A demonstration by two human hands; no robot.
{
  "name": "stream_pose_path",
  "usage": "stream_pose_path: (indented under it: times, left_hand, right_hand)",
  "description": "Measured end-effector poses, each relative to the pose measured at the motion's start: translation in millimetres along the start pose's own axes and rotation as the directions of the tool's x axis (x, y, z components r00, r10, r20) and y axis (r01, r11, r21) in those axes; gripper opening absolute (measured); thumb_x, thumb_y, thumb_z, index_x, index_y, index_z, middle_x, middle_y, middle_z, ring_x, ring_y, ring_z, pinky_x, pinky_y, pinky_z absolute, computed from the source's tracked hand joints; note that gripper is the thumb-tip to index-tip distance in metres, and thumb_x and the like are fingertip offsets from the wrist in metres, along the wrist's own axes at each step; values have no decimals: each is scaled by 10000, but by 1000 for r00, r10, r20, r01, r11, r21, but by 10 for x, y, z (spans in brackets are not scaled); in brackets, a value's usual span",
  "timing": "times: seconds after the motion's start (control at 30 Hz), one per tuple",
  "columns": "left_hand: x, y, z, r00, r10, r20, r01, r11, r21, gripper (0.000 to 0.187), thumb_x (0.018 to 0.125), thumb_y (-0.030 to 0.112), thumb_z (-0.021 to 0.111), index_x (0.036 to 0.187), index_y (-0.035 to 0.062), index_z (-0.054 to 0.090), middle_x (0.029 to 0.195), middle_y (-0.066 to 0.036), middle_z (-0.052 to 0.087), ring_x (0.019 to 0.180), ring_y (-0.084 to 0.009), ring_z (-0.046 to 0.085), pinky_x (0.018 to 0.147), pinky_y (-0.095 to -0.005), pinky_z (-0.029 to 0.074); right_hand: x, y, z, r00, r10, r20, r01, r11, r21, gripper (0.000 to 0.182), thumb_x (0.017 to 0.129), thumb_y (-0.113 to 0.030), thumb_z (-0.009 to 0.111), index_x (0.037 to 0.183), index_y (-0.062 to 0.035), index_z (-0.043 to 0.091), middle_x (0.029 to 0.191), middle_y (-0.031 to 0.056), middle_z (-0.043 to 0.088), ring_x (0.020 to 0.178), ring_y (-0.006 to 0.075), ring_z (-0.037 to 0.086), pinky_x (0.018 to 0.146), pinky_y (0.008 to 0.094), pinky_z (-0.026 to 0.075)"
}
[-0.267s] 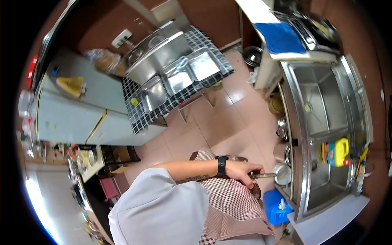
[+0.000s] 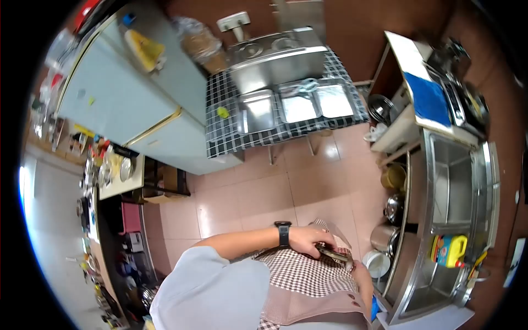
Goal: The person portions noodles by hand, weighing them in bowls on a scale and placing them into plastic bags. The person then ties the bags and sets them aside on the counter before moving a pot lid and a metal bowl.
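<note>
1. Metal handle (image 2: 334, 254) lying low and right of centre in the frame, over the checked apron (image 2: 308, 272), gripped at its near end and running toward the lower right.
2. Left hand (image 2: 308, 240) curling its fingers around that handle, closed on it; black wristband (image 2: 283, 233) sitting just behind the hand on the forearm reaching in from the lower left.
3. Right hand (image 2: 364, 286) showing only as a strip along the right edge of the apron, near the far end of the handle; grip hidden, so cannot tell whether closed or loose.
4. Small white-lined pot (image 2: 377, 263) sitting just right of the handle's tip, beside the front of the steel sink unit (image 2: 440, 165); touching the handle or apart, impossible to tell.
5. Yellow bottle (image 2: 452, 250) standing on the sink's divider at the right of the frame, well apart from both hands.
6. Steel pots (image 2: 394, 208) stacking below the counter edge, above the white-lined pot in the frame.
7. Checked table (image 2: 220, 126) with steel trays (image 2: 297, 107) occupying the upper centre; pale fridge (image 2: 121, 104) filling the upper left.
8. Blue cloth (image 2: 432, 99) lying on the counter at the upper right, next to a stove (image 2: 465, 93).
</note>
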State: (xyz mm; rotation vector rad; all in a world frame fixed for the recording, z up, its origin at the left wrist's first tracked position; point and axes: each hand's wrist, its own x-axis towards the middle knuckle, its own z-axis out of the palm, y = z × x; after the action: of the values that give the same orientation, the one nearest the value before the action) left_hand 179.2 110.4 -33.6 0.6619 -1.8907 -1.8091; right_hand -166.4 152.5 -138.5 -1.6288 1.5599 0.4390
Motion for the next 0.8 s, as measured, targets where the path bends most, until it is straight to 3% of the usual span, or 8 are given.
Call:
stream_pose_path:
  times: [0.1,0.23,0.3,0.37,0.5,0.57,0.63,0.8]
  left_hand:
    - [-1044,-451,135,978,-16,-210,-16,989,-149,538,824,91,610,1353,30,535,1286,-163,580,1208,-303,504,1081,-406,356]
    - [-2421,-1086,601,853,-296,-430,72,883,-465,489,916,145,601,1385,32,527,1400,-152,538,1273,-278,496,1104,-386,349]
    - [-3025,-813,685,745,-204,-636,182,978,-101,469,927,167,595,1371,25,540,1420,-161,520,1306,-289,477,1110,-389,345]
    - [-3477,-717,840,661,-219,-718,179,975,-132,453,938,181,585,1357,14,548,1440,-163,501,1324,-296,463,1117,-387,340]
    - [-4236,-824,1253,473,-381,-794,7,903,-430,399,960,282,578,1255,18,623,1256,-137,627,1176,-233,561,1036,-334,408]
    - [-4532,-692,1404,390,-411,-824,-3,894,-447,379,970,259,563,1256,14,612,1271,-121,622,1171,-221,563,1033,-346,416]
    - [-4731,-793,1608,214,-416,-884,-43,900,-434,391,976,280,566,1259,12,604,1258,-110,627,1143,-217,573,1016,-350,425]
    - [-5480,-876,1845,-82,-510,-856,-501,764,-407,351,969,200,615,1270,22,578,1209,-79,634,1073,-125,588,937,-280,475]
  right_hand:
    - [252,-414,47,993,-121,-4,118,974,-192,544,774,-314,695,1250,-66,607,942,169,718,924,355,681,839,427,537]
    - [411,-1715,192,953,-302,-9,291,926,-242,522,800,-261,675,1266,-38,594,882,183,703,869,331,681,810,422,540]
    - [568,-2351,455,927,-370,59,372,895,-247,541,803,-272,685,1288,-56,582,939,184,710,891,333,686,812,420,542]
    - [619,-2927,768,884,-449,131,468,844,-261,540,808,-266,690,1293,-56,579,943,181,710,889,324,687,806,415,542]
    - [609,-4028,1538,708,-571,415,689,687,-230,451,865,-247,654,1279,-77,601,975,185,704,869,329,674,805,408,533]
    - [434,-4262,1621,497,-758,423,784,601,156,392,884,-228,622,1245,-74,610,1051,199,689,936,341,666,822,413,527]
    - [526,-4396,1818,391,-778,492,821,537,195,359,899,-235,591,1223,-84,620,1097,211,677,988,352,655,839,422,520]
    - [710,-5274,2252,630,-401,665,776,367,-513,367,906,-316,540,1214,-141,635,1112,217,667,1067,377,623,887,456,499]
